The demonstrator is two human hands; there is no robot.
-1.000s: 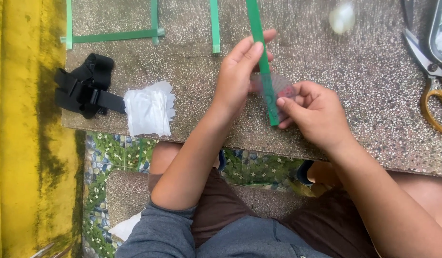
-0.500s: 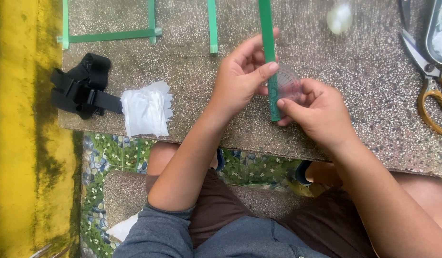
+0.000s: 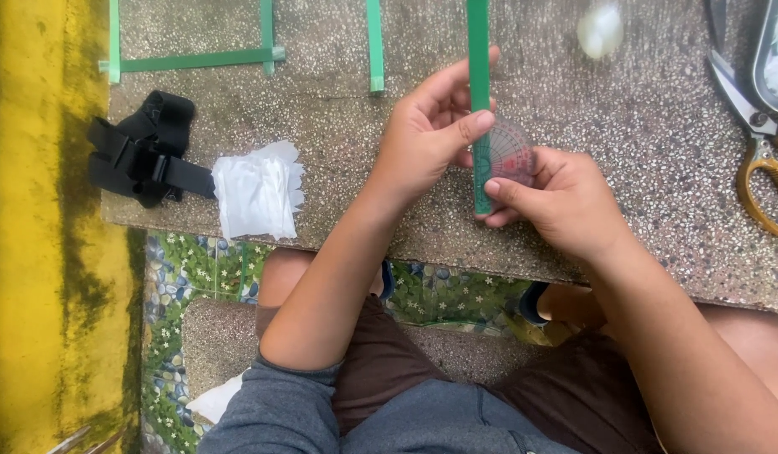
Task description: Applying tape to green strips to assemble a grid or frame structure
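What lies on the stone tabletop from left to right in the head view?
Black strap → white crumpled paper → left hand → green strip → right hand → scissors.

Two bare hands are seen at the picture's centre: the left hand (image 3: pixel 427 134) at 11 o'clock of the right hand (image 3: pixel 561 202). One long green strip (image 3: pixel 479 76) and one small clear protractor (image 3: pixel 511 155) are pinched between them. Four more green strips are counted on the one speckled stone table (image 3: pixel 590 109) toward 11 o'clock: three forming an open frame (image 3: pixel 195 60) and one single strip (image 3: pixel 374 46). One black strap with a buckle (image 3: pixel 145 151) and one white crumpled paper (image 3: pixel 258 189) are shown at 9 o'clock. One pair of yellow-handled scissors (image 3: pixel 754 147) is seen at 2 o'clock, and one whitish clear wad (image 3: pixel 601 29) at 1 o'clock.
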